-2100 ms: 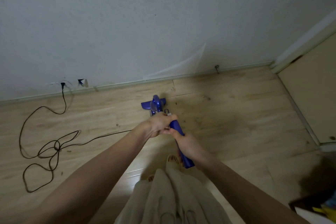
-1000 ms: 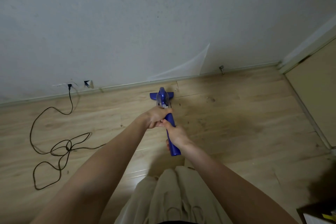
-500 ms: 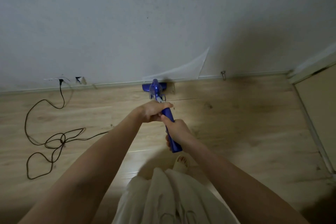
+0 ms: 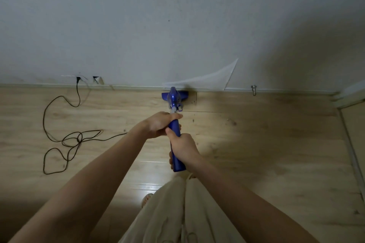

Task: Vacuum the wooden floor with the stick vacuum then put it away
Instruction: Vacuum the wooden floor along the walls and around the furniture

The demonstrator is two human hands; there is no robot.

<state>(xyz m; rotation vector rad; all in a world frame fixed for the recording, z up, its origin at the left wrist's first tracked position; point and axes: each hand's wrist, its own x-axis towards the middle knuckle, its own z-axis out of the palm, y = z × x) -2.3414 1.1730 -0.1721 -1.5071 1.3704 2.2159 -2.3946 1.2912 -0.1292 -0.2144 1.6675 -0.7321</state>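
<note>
You hold the blue stick vacuum [image 4: 174, 124] out in front of you with both hands on its handle. Your left hand [image 4: 160, 123] is wrapped shut around the handle higher up, nearer the body of the machine, and your right hand [image 4: 183, 149] is closed around it just below, thumb pointing up along the handle; the two hands nearly touch. The butt of the handle sticks out under your right hand.

The vacuum leans away from you, and its floor head [image 4: 174, 95] sits on the wooden floor [image 4: 266, 144], right up against the strip at the foot of the white wall [image 4: 177, 16]. Just above and to the right of the head, a flap of wall covering [image 4: 213, 81] has peeled away from the wall. Further right, a small metal door stop [image 4: 253, 89] stands out near the wall's foot.

To your left, a dark cord [image 4: 67, 140] runs down from a plug [image 4: 78, 79] low on the wall and lies in loose loops on the floor, then trails toward your left forearm. Your light-coloured trousers [image 4: 177, 209] fill the bottom of the view, with toes [image 4: 147, 198] showing beside them.
</note>
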